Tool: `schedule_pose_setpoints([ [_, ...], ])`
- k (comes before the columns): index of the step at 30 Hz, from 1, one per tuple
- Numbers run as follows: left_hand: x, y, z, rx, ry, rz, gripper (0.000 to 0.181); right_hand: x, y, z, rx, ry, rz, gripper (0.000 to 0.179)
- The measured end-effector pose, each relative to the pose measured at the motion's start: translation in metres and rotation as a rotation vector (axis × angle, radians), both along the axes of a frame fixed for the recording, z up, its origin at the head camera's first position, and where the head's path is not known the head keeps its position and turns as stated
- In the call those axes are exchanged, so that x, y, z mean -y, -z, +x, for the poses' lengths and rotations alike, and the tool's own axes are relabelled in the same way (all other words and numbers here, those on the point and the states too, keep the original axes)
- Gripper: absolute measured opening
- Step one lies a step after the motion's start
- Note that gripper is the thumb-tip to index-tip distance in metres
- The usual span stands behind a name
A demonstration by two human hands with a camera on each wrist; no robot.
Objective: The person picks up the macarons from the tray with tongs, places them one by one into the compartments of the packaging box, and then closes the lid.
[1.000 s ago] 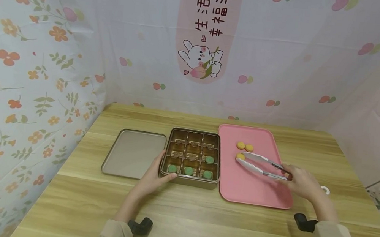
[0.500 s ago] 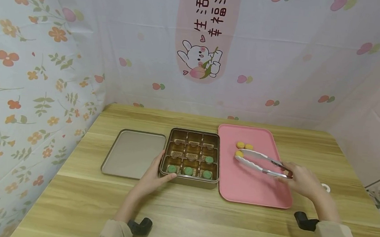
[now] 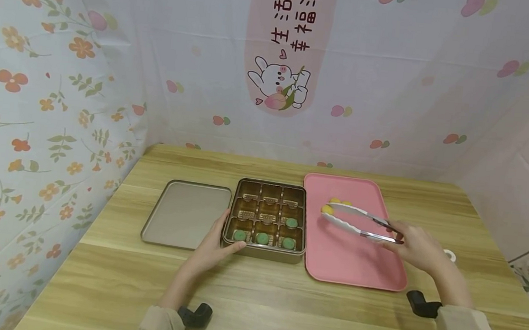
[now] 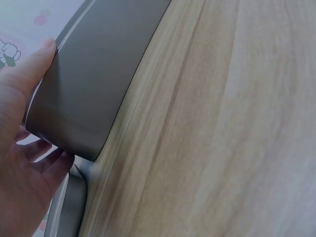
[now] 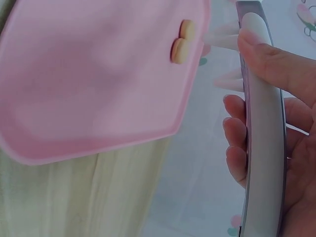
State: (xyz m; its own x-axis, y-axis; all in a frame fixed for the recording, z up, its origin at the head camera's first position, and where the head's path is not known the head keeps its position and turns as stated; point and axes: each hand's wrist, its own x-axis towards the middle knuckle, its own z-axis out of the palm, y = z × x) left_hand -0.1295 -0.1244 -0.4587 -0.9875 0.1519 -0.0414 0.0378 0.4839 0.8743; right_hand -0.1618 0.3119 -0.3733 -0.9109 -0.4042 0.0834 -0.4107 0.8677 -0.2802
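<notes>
In the head view a brown metal box with a divided insert holds several green macarons in its front row and right column. My left hand grips its front left corner; in the left wrist view the thumb lies on the rim and the fingers curl at the side. My right hand grips metal tongs with white tips, also seen along the palm in the right wrist view. A yellow macaron is pinched between the tips, above the pink tray.
Two more yellow macarons lie on the tray, partly behind the tongs in the head view. Left of the box lies a flat metal lid. A small white ring shows beyond my right wrist. Patterned cloth hangs behind the wooden table.
The tongs, with the yellow macaron between their tips, have moved up and left toward the box. My left hand and the box have stayed put.
</notes>
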Motion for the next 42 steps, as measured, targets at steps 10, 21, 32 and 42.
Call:
schedule_pose_setpoints([
  [10, 0.000, 0.001, 0.001, -0.002, 0.005, 0.003, 0.097, 0.005, -0.002, 0.000, -0.058, -0.019, -0.004, 0.032],
  [21, 0.000, 0.001, 0.001, -0.001, 0.003, 0.001, 0.097, 0.014, -0.007, 0.000, -0.038, -0.008, 0.004, 0.035],
  [32, 0.000, 0.001, 0.002, 0.002, 0.000, 0.027, 0.096, 0.028, -0.001, -0.006, -0.048, -0.056, -0.037, 0.034],
  [42, 0.000, 0.001, 0.001, -0.003, 0.000, 0.026, 0.097, 0.047, -0.001, -0.013, -0.012, -0.070, -0.046, 0.036],
])
